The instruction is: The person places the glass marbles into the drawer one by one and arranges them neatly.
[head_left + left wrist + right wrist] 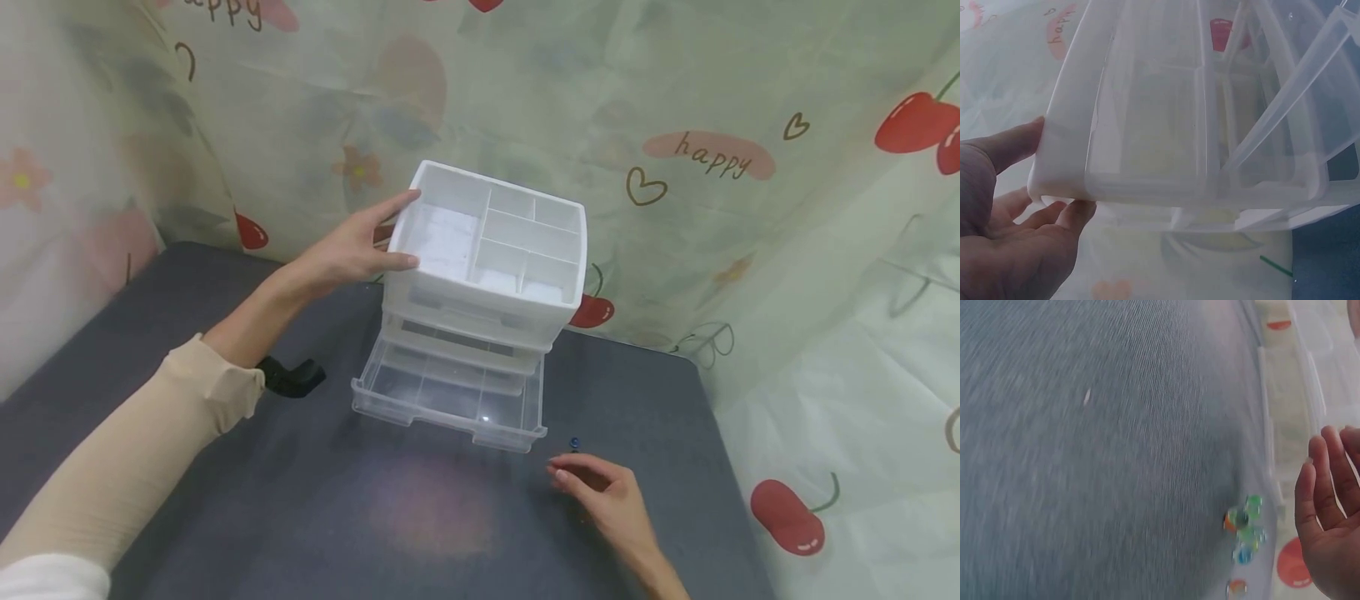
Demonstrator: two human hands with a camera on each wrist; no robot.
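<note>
Done, as judged: clear drawer point(382, 407) pulled out from lower part of white drawer box point(480, 302), which stands toward back of tabletop point(300, 492). Left hand point(352, 243) grips box by top side edge. Left to handle, by look: marbles point(1250, 536) lying outside drawer, near right hand point(611, 500); none plainly seen inside. Right fingers bent loosely; cannot tell if fingertips pinch anything.

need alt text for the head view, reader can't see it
A person's left hand grips the side of a white and clear drawer unit with a clear drawer open at the front. The right hand is beside a tiny blue object on a dark table. Behind hangs pale cloth printed with cherries and "happy".
</note>
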